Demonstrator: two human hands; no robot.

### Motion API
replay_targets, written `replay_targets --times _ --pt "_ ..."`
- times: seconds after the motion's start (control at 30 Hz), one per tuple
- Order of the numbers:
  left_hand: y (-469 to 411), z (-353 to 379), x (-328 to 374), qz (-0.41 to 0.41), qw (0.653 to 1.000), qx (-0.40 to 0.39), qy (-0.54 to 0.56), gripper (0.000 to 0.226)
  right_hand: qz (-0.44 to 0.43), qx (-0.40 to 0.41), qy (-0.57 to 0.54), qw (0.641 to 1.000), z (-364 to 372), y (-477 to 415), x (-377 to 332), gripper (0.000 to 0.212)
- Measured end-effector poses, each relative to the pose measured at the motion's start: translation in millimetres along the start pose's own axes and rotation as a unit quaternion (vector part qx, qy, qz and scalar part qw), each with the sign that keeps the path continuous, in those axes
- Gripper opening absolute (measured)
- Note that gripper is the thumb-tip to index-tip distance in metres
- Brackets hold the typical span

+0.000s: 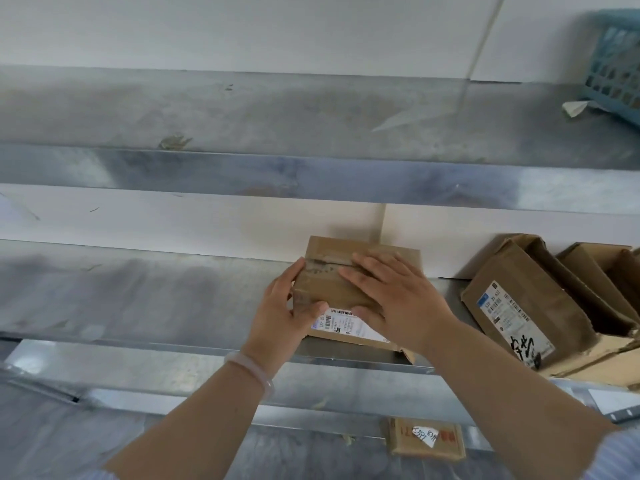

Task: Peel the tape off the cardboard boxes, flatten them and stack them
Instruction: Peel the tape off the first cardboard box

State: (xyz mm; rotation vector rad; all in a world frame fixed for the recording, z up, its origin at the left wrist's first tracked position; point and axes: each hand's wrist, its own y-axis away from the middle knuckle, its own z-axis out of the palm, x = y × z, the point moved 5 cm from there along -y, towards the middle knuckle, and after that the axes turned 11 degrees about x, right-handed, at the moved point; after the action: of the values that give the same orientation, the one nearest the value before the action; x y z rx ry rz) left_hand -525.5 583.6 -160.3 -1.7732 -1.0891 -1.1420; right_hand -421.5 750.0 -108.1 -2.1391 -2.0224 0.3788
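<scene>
1. Box: one, brown corrugated card, squat cuboid, closed. It sits on a grey sheet-metal shelf against the white wall, at 5 o'clock just off centre.
2. Glossy scuffed tape runs along the top seam; one white barcode label is on the near face.
3. Left hand wraps the box's left end, thumb on the near face.
4. Right hand lies flat on top, fingers straight, grasping nothing.
5. 3 o'clock: two opened boxes, creased, leaning, flaps up.
6. 5 o'clock, lower shelf: one flat parcel.
7. 2 o'clock: one blue plastic lattice basket.
</scene>
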Motion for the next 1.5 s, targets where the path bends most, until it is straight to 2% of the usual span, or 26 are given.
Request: replay_targets --times 0.1,0.23,0.37,0.47,0.6,0.77,0.9,1.03,1.27,1.5 --pt "-3 1 0 0.003 1.000 -0.004 -0.021 0.074 0.010 -0.016 0.039 0.999 4 -2 6 0.065" --pt "-5 1 5 -0.004 0.999 -0.028 -0.021 0.063 0.008 -0.030 0.018 0.999 3 -2 16 0.067" --pt "-1 11 14 0.027 0.993 -0.105 -0.055 0.054 0.048 -0.047 -0.032 0.997 7 12 32 0.067" --pt "4 18 12 0.037 0.989 -0.102 -0.098 0.052 0.071 -0.051 -0.038 0.995 15 23 37 0.066" --pt "20 33 -5 -0.060 0.986 -0.156 -0.022 0.046 0.043 -0.073 0.020 0.996 25 23 31 0.060" --pt "19 34 -14 -0.060 0.992 -0.091 -0.058 0.030 0.065 -0.069 0.050 0.994 38 27 19 0.058" --pt "19 27 -24 -0.103 0.994 -0.004 -0.041 0.020 0.095 -0.056 0.063 0.992 44 24 8 0.057" --pt "18 24 -29 -0.139 0.989 0.034 -0.030 0.017 0.107 -0.035 0.059 0.992 39 22 12 0.062" --pt "16 22 -29 -0.138 0.987 0.047 -0.071 0.015 0.074 -0.052 0.049 0.995 50 21 11 0.061" --pt "15 20 -22 -0.050 0.987 0.034 -0.147 0.028 0.053 -0.051 0.045 0.996 52 20 18 0.057"
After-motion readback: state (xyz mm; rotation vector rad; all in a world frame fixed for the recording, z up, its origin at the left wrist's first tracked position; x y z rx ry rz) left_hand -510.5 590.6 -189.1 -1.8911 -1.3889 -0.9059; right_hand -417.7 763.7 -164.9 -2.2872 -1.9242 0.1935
